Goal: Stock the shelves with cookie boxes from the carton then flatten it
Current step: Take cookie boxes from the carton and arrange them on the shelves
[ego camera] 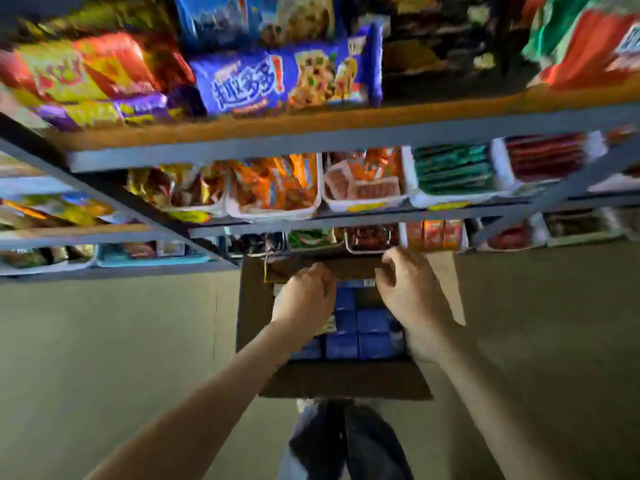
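A brown carton (346, 379) stands open on the floor below me, in front of the shelves. Several blue cookie boxes (372, 327) fill it in rows. My left hand (304, 296) reaches into the carton's far left part with its fingers curled down among the boxes. My right hand (412, 292) hovers over the far right part, fingers bent near the far flap (349, 266). The frame is blurred, so what each hand holds stays unclear. Blue cookie packs (277, 81) lie on the top shelf (311, 124).
Metal shelving (346, 143) with several levels of snack bags and white bins (363, 199) rises right behind the carton. Bare floor (104, 341) lies to both sides of the carton. My legs (346, 441) are at its near edge.
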Action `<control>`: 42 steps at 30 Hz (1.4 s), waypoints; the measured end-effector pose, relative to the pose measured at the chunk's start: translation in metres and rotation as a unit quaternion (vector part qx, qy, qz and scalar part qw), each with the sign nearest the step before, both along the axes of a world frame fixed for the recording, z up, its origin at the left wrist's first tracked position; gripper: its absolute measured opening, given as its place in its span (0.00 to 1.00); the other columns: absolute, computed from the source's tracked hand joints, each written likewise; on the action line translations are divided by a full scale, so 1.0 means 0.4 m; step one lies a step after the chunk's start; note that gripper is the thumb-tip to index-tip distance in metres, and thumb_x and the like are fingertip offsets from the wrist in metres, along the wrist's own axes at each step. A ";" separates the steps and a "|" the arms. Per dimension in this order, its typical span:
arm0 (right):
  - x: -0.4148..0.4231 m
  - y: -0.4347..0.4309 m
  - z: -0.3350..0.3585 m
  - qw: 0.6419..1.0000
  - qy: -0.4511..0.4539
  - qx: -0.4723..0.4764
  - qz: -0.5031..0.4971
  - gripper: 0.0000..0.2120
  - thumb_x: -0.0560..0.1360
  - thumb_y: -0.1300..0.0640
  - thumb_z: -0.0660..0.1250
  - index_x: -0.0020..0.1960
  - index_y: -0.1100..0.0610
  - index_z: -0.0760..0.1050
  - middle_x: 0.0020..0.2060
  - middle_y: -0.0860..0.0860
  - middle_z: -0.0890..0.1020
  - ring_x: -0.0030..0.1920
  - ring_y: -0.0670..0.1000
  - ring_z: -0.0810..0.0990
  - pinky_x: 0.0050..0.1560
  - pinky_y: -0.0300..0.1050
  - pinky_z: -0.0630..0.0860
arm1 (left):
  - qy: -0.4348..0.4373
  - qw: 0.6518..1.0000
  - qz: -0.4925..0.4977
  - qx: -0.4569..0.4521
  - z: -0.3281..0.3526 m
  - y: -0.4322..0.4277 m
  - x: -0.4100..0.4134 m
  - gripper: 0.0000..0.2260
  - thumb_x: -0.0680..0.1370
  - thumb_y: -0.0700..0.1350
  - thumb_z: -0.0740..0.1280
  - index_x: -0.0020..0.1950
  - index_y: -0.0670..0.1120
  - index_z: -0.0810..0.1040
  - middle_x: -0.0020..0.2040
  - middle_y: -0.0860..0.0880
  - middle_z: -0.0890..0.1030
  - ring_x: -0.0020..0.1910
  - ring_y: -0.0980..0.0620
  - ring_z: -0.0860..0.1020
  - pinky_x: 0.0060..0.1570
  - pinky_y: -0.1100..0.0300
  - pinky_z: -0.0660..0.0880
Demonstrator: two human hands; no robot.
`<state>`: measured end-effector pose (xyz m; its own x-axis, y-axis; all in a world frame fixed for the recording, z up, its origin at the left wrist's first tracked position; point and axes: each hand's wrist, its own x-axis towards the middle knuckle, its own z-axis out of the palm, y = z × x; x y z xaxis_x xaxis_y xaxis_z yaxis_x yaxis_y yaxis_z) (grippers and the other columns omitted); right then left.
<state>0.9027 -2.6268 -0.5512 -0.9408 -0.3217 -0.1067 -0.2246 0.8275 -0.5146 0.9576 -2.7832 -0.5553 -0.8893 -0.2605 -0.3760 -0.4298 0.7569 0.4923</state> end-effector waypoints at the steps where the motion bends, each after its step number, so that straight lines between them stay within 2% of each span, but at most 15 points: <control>1: 0.018 0.010 -0.077 1.000 -0.023 0.010 -0.004 0.07 0.74 0.60 0.67 0.50 0.62 0.76 0.46 0.57 0.79 0.50 0.59 0.77 0.46 0.47 0.72 | -0.031 1.000 0.005 0.000 -0.082 -0.009 0.023 0.08 0.80 0.46 0.57 0.51 0.45 0.73 0.45 0.43 0.80 0.44 0.41 0.79 0.35 0.55 0.71; 6: 0.126 0.023 -0.454 0.992 -0.111 0.052 0.017 0.12 0.71 0.63 0.71 0.54 0.63 0.77 0.47 0.58 0.80 0.49 0.60 0.79 0.46 0.49 0.76 | -0.121 0.992 0.033 -0.004 -0.466 -0.060 0.139 0.08 0.81 0.45 0.57 0.54 0.45 0.74 0.49 0.44 0.79 0.47 0.43 0.79 0.39 0.56 0.71; 8: 0.162 0.013 -0.590 0.987 -0.145 0.062 0.031 0.15 0.73 0.63 0.69 0.59 0.63 0.75 0.52 0.58 0.79 0.53 0.59 0.79 0.51 0.47 0.73 | -0.147 0.989 0.028 0.003 -0.603 -0.079 0.179 0.08 0.80 0.45 0.57 0.56 0.46 0.73 0.51 0.45 0.78 0.49 0.44 0.78 0.43 0.54 0.75; 11: 0.197 -0.013 -0.776 0.975 -0.197 0.077 0.072 0.21 0.78 0.60 0.63 0.71 0.60 0.65 0.64 0.55 0.72 0.66 0.54 0.69 0.63 0.42 0.66 | -0.179 0.984 0.023 -0.002 -0.785 -0.105 0.226 0.12 0.80 0.45 0.56 0.63 0.49 0.71 0.58 0.46 0.74 0.54 0.43 0.76 0.48 0.52 0.75; 15: 0.233 -0.059 -0.985 0.957 -0.263 0.092 0.085 0.24 0.80 0.59 0.60 0.73 0.59 0.58 0.68 0.55 0.67 0.69 0.53 0.65 0.65 0.45 0.66 | -0.241 0.970 0.006 -0.012 -0.987 -0.129 0.268 0.17 0.80 0.43 0.58 0.69 0.51 0.66 0.67 0.45 0.68 0.63 0.42 0.72 0.56 0.49 0.74; 20: 0.264 -0.108 -1.174 0.949 -0.263 0.146 0.093 0.32 0.77 0.59 0.64 0.75 0.56 0.52 0.70 0.54 0.62 0.69 0.54 0.64 0.65 0.47 0.66 | -0.262 0.963 -0.027 -0.052 -1.139 -0.141 0.284 0.27 0.78 0.40 0.61 0.75 0.50 0.56 0.74 0.47 0.57 0.71 0.43 0.61 0.66 0.48 0.64; 23: 0.272 -0.132 -1.244 0.957 -0.225 0.135 0.124 0.37 0.74 0.63 0.66 0.76 0.53 0.50 0.72 0.53 0.60 0.71 0.55 0.59 0.69 0.49 0.61 | -0.264 0.954 -0.071 -0.125 -1.207 -0.148 0.278 0.33 0.77 0.38 0.62 0.77 0.49 0.48 0.78 0.47 0.49 0.76 0.46 0.49 0.73 0.48 0.50; 25: 0.273 -0.153 -1.281 0.959 -0.193 0.135 0.159 0.39 0.72 0.66 0.67 0.77 0.54 0.50 0.74 0.53 0.59 0.73 0.56 0.56 0.71 0.51 0.56 | -0.267 0.945 -0.096 -0.160 -1.248 -0.153 0.278 0.34 0.77 0.38 0.62 0.78 0.47 0.45 0.78 0.46 0.49 0.77 0.46 0.47 0.74 0.46 0.45; 27: 0.277 -0.174 -1.317 0.955 -0.161 0.152 0.196 0.41 0.71 0.67 0.68 0.77 0.55 0.51 0.74 0.53 0.58 0.75 0.56 0.54 0.73 0.52 0.51 | -0.242 0.949 -0.094 -0.179 -1.279 -0.154 0.280 0.34 0.76 0.38 0.63 0.77 0.46 0.48 0.76 0.45 0.55 0.76 0.46 0.51 0.75 0.46 0.47; 29: 0.278 -0.191 -1.343 0.953 -0.144 0.164 0.213 0.40 0.70 0.65 0.69 0.76 0.55 0.53 0.73 0.53 0.60 0.74 0.56 0.55 0.73 0.53 0.49 | -0.210 0.956 -0.085 -0.185 -1.294 -0.151 0.276 0.30 0.75 0.42 0.64 0.74 0.47 0.54 0.72 0.46 0.63 0.73 0.45 0.59 0.74 0.46 0.51; 31: 0.272 -0.202 -1.354 0.959 -0.119 0.156 0.203 0.38 0.69 0.61 0.72 0.75 0.57 0.57 0.69 0.55 0.65 0.71 0.58 0.61 0.71 0.55 0.53 | -0.186 0.964 -0.079 -0.171 -1.293 -0.149 0.261 0.26 0.75 0.48 0.64 0.71 0.47 0.60 0.68 0.47 0.67 0.69 0.46 0.64 0.72 0.47 0.54; 33: 0.252 -0.210 -1.347 0.974 -0.098 0.115 0.170 0.38 0.68 0.57 0.74 0.74 0.59 0.60 0.65 0.58 0.69 0.67 0.60 0.66 0.67 0.57 0.60 | -0.156 0.976 -0.058 -0.138 -1.281 -0.154 0.240 0.25 0.75 0.51 0.62 0.71 0.48 0.62 0.67 0.46 0.68 0.67 0.45 0.65 0.70 0.48 0.57; 35: 0.217 -0.220 -1.323 0.987 -0.087 0.059 0.122 0.37 0.69 0.56 0.73 0.74 0.60 0.60 0.66 0.59 0.69 0.66 0.60 0.66 0.65 0.58 0.63 | -0.111 0.989 -0.018 -0.095 -1.260 -0.159 0.208 0.27 0.76 0.50 0.63 0.73 0.48 0.61 0.68 0.45 0.68 0.67 0.44 0.65 0.67 0.50 0.60; 38: 0.153 -0.242 -1.269 0.997 -0.058 -0.038 0.026 0.36 0.70 0.60 0.73 0.73 0.62 0.60 0.66 0.60 0.69 0.66 0.61 0.67 0.64 0.57 0.67 | -0.026 0.998 0.034 -0.042 -1.211 -0.149 0.145 0.27 0.77 0.43 0.62 0.75 0.49 0.59 0.68 0.44 0.68 0.65 0.45 0.66 0.63 0.52 0.64; 42: 0.076 -0.259 -1.200 0.992 -0.062 -0.100 -0.055 0.37 0.70 0.62 0.73 0.73 0.64 0.58 0.69 0.61 0.65 0.69 0.60 0.64 0.67 0.51 0.62 | 0.076 0.995 0.057 0.014 -1.141 -0.127 0.058 0.31 0.76 0.35 0.59 0.77 0.48 0.54 0.73 0.44 0.63 0.69 0.45 0.62 0.66 0.52 0.65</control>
